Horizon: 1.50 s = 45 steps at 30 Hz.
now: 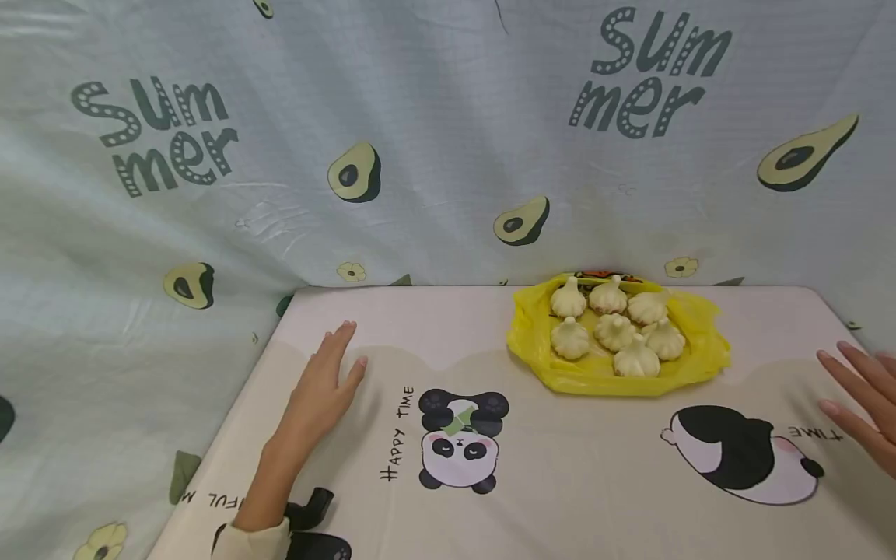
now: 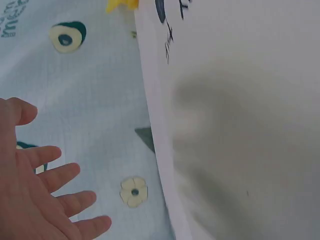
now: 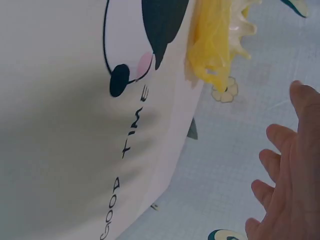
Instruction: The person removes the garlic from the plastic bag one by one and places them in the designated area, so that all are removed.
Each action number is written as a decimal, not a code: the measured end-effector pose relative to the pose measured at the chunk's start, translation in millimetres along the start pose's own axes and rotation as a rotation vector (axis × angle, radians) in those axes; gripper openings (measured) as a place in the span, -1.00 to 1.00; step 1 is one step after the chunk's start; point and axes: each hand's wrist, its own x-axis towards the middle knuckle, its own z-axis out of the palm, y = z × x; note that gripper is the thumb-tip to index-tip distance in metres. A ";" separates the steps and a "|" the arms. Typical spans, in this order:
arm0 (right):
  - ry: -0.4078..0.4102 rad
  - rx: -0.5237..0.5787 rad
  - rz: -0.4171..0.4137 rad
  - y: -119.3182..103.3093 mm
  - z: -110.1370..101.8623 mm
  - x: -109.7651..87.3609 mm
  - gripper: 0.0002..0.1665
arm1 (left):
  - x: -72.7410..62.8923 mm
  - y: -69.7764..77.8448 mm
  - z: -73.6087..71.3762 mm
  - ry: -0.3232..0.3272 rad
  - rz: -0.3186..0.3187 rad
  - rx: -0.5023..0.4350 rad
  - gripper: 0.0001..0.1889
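My left hand point(image 1: 318, 400) hovers over the left side of the table with its fingers extended and holds nothing. At the right edge of the head view, my right hand point(image 1: 864, 400) is partly cut off, its fingers spread and nothing in it. A crumpled yellow plastic bag point(image 1: 595, 383) lies at the back of the table, nearer to the right hand. Several whitish garlic bulbs point(image 1: 637, 359) sit in the bag's opening, stems mostly upward. Both wrist views show the left hand point(image 2: 37, 195) and right hand point(image 3: 295, 170) apart from any object.
The table's cloth point(image 1: 574, 467) is printed with pandas, a dog and lettering. Behind and to the left hangs a pale curtain point(image 1: 434, 101) with avocado prints, reaching down to the table's back edge.
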 end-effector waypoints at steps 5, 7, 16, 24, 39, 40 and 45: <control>0.012 -0.014 -0.090 -11.5 -6.2 14.1 -0.10 | 2.3 14.5 4.9 -0.006 0.030 -0.142 -0.36; 0.002 -0.010 -0.105 -17.4 -7.1 18.8 -0.11 | 5.3 21.1 5.9 -0.008 0.058 -0.178 -0.37; -0.132 0.091 -0.050 -37.5 2.7 30.1 -0.11 | 15.7 46.4 13.1 -0.048 0.175 -0.305 -0.43; -0.137 0.141 -0.065 -40.6 10.4 38.7 -0.16 | 23.8 64.6 24.4 -0.108 0.257 -0.347 -0.46; -0.260 0.227 0.004 -48.5 13.9 60.7 -0.17 | 42.4 87.8 38.4 -0.254 0.386 -0.413 -0.46; -0.268 0.236 0.005 -48.7 14.0 63.0 -0.18 | 44.6 89.1 39.4 -0.267 0.397 -0.413 -0.46; -0.316 0.294 0.026 -48.1 14.5 74.5 -0.19 | 55.8 95.6 47.3 -0.317 0.434 -0.441 -0.47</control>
